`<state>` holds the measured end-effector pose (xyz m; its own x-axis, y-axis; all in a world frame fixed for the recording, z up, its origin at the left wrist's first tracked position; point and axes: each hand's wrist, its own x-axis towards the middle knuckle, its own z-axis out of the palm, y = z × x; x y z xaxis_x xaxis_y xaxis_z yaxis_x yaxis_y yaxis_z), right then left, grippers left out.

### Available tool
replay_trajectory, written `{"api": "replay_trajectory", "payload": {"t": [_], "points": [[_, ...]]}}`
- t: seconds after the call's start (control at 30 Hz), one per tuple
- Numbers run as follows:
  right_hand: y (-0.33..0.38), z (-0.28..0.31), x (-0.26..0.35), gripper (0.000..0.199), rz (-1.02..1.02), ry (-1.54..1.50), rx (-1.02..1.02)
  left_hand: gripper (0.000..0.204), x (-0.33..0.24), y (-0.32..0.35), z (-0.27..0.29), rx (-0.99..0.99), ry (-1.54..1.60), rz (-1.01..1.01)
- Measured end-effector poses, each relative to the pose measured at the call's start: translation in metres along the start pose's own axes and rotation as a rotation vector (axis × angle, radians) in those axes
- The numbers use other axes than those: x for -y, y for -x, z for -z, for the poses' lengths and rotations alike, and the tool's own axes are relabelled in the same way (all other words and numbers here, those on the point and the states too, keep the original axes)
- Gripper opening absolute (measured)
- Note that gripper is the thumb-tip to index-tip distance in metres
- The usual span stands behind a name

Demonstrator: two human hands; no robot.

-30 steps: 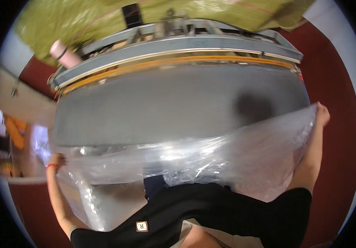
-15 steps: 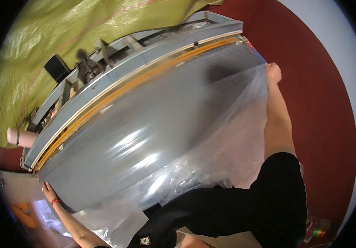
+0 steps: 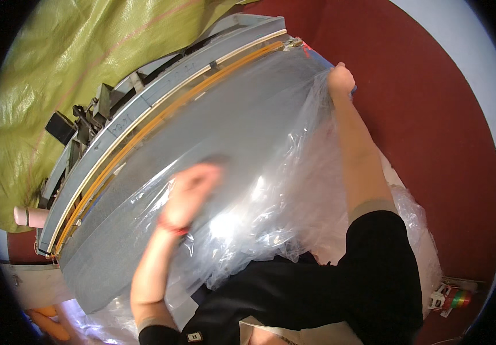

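Note:
Clear plastic film (image 3: 271,224) lies in shiny folds over a long grey surface (image 3: 225,121) and bunches up against my body. At the far right corner of that surface, my right hand (image 3: 341,80) is closed in a fist on the film's edge, pulling it into taut creases. My left hand (image 3: 193,187), a red bracelet (image 3: 172,227) on its wrist, hovers over or touches the middle of the sheet. Motion smears its fingers, so whether they hold any film does not show.
Beyond the surface runs a grey metal frame (image 3: 161,95) with an orange strip (image 3: 144,129) along it. A pink cylinder (image 3: 31,217) and a black box (image 3: 60,127) sit by the frame. Yellow-green sheeting (image 3: 87,57) hangs behind; a multicoloured roll (image 3: 461,298) lies at lower right.
My left hand has left the near-left corner and swung right to the middle of the film. My right hand, still gripping, appears further left and higher; the film is more crumpled.

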<state>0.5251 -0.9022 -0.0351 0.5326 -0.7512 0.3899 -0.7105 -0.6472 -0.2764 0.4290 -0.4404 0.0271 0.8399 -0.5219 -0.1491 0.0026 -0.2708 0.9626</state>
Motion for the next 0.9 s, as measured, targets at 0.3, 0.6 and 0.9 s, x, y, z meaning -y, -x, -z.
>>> {"api": "replay_trajectory", "payload": {"t": [0.3,0.6,0.9], "points": [[0.002,0.004,0.007,0.019,-0.017,-0.052,-0.016,0.021,-0.014,-0.09,-0.163,-0.03,-0.976,-0.477],[0.003,0.01,0.008,0.017,0.014,-0.065,-0.036,0.028,-0.031,-0.1,-0.135,-0.168,0.057,-0.183],[0.004,0.008,0.007,0.02,0.02,-0.064,-0.017,0.022,-0.017,-0.113,-0.17,-0.252,-1.109,-0.657]]}}
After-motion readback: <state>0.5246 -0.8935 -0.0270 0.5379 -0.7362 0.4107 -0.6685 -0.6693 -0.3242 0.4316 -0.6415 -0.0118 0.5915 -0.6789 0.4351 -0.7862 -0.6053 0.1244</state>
